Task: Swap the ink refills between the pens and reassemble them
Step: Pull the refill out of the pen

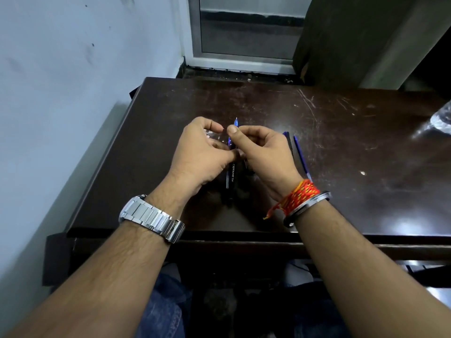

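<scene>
Over the table [341, 132], the left hand [202, 152] curls round the black pen barrel [231, 176], tilted tip-away. The right hand [263, 152], wrist cocked, pinches what may be its blue refill [236, 122]. A loose refill [301, 157] lies just beside it on the table.

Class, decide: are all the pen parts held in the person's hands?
No, a thin blue refill lies on the table beside the right hand, untouched.

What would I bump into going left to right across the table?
left hand → pen pinched by both hands → right hand → blue refill lying on the table → clear shiny thing at the right edge
</scene>
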The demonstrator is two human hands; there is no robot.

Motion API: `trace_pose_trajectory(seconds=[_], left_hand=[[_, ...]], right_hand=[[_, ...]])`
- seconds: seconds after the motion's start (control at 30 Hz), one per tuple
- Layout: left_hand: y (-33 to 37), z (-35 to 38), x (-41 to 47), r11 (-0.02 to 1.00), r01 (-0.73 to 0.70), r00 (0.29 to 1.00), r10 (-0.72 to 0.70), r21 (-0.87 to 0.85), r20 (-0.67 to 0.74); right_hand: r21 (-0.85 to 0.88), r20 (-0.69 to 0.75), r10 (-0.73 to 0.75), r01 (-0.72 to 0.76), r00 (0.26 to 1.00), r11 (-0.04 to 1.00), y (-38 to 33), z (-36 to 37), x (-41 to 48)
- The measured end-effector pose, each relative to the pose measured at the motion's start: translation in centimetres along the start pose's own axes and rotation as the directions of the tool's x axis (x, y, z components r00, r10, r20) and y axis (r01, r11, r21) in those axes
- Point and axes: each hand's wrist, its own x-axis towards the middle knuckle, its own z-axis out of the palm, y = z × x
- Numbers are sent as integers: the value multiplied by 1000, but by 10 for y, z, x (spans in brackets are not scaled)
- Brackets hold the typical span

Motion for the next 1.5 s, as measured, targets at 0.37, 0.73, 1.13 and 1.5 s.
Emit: trace_pose_trajectory(seconds=[0.37, 0.73, 1.13, 1.5], left_hand=[[-1, 0, 1, 999, 29, 1000, -29, -28, 12], [1, 1, -1, 1000, 16, 1000, -16, 3, 0], [2, 2, -2, 1000, 26, 1000, -26, -5, 18], [2, 2, -2, 1000, 17, 1000, -17, 1, 4]], right_hand=[[93, -24, -11, 13, 1000, 996, -2, 2, -1], [99, 5, -1, 0, 1000, 995, -2, 4, -4], [188, 5, 44, -44, 999, 981, -6, 4, -2], [104, -30, -9, 12, 1000, 995, -1, 6, -2]])
